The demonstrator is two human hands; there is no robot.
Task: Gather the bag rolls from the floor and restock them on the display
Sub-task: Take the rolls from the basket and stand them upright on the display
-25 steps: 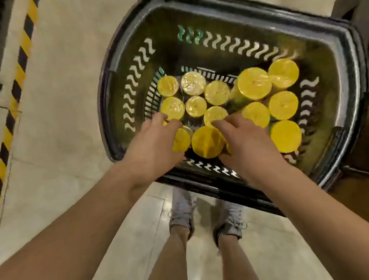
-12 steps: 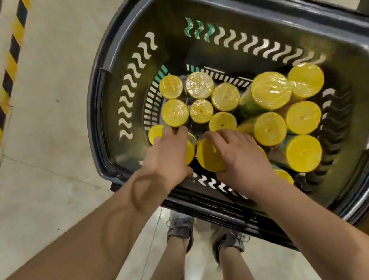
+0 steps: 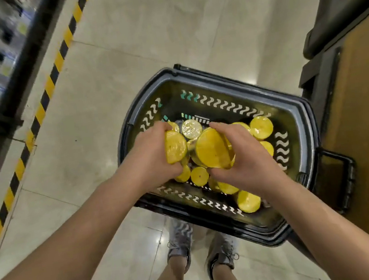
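Head: left hand [image 3: 150, 158] grips glossy yellow roll [image 3: 175, 147], right hand [image 3: 249, 161] another, over slotted basket [image 3: 305, 128].

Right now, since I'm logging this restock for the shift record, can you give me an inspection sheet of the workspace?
Surface: pale glossy tiled floor under the basket.
Job's things: yellow plastic-wrapped bag rolls packed in a dark plastic shopping basket; display not identifiable.
Clutter: nothing seen.
Hands: left hand grips one roll; right hand grips another roll; both rolls are held above the rest.
Cables: nothing seen.
Surroundings: yellow-and-black hazard stripe at the left; brown panel at the right; the person's grey sneakers below the basket.
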